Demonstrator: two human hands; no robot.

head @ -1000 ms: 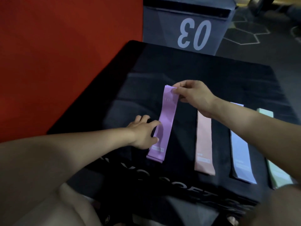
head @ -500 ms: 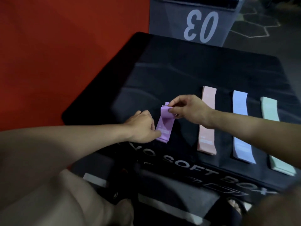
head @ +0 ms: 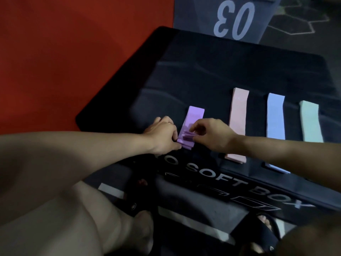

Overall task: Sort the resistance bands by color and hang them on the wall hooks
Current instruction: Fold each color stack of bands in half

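Note:
A purple resistance band (head: 193, 119) lies on the black soft box (head: 230, 67), with its near end bunched into folds. My left hand (head: 162, 134) pinches that folded near end from the left side. My right hand (head: 212, 134) pinches the same folds from the right. To the right lie a pink band (head: 239, 111), a blue band (head: 275, 115) and a mint green band (head: 311, 122), flat and parallel. My right forearm crosses over the near ends of the blue and green bands. No wall hooks are in view.
A red floor mat (head: 64, 52) lies left of the box. A grey box marked 03 (head: 230, 17) stands behind it. My legs and feet in black sandals (head: 258, 235) are at the box's near side, on dark floor with white lines.
The purple band went from lying at full length to being folded from its far end toward me. Both hands now pinch the folds at its near end, and the view shifted left and down.

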